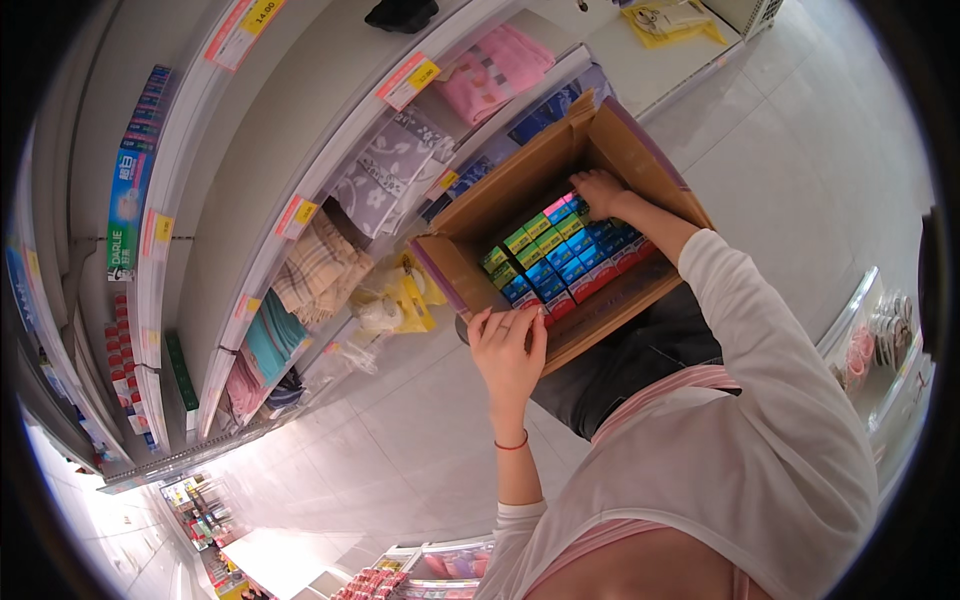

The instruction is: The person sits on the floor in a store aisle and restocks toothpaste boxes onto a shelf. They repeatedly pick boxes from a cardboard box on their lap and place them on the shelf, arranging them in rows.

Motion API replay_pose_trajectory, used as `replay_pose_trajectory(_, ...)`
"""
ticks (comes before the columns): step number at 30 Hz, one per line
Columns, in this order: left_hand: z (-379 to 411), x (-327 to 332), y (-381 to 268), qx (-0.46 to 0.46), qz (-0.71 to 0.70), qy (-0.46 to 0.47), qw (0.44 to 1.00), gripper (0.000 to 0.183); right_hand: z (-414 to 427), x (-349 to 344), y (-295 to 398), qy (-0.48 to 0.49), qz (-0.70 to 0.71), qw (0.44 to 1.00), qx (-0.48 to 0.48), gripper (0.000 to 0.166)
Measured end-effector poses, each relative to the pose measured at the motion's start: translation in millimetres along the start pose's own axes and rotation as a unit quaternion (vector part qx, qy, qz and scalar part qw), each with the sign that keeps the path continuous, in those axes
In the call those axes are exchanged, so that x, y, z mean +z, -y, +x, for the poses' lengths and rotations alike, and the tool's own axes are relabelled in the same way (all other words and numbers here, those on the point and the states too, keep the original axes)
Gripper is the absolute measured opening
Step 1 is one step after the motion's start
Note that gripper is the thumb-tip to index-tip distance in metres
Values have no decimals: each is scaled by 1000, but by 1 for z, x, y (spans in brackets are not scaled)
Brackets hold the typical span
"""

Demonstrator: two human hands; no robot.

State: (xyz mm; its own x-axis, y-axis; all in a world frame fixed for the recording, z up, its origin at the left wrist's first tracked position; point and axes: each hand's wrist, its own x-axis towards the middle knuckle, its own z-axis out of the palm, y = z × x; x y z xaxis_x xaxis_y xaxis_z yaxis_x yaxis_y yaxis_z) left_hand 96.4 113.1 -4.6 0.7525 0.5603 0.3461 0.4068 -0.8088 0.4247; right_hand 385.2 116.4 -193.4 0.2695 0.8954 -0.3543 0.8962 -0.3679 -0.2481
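Observation:
An open cardboard carton (pixel 517 176) sits tilted before me, over my dark-trousered legs. Inside stand rows of small product boxes, some green (pixel 536 225), some blue (pixel 562 259) and some red and white (pixel 559 306). My left hand (pixel 508 341) grips the carton's near left corner, fingertips over the rim. Deep in the carton, my right hand (pixel 598 193) reaches to the far end of the rows. Its fingers touch the boxes there, but their tips are partly hidden, so whether they grip one is unclear.
Store shelves (pixel 225 180) with price tags rise on the left, holding Darlie toothpaste boxes (pixel 127 210). Folded towels (pixel 491 71) and checked cloths (pixel 322 262) lie on lower shelves. Yellow packages (pixel 412 296) sit low beside the carton. Another rack (pixel 874 337) stands at right, on tiled floor (pixel 787 142).

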Motion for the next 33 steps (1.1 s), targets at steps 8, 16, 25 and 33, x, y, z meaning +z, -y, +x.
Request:
replay_pose_trajectory(8,0,0,0,-5,-19,-14,1000,1,-21,-23,13,-58,-73,995,-26,48)
replay_pose_trajectory(16,-1,0,2,3,-29,-24,999,1,-24,-28,6,-108,-82,988,-71,28)
replay_pose_trajectory(25,-1,-3,3,4,-32,-24,999,1,-100,-116,44,-181,-14,980,-82,24)
replay_pose_trajectory(33,5,-10,-4,-18,17,-3,1000,55,-168,-205,42,-157,433,885,-67,22)
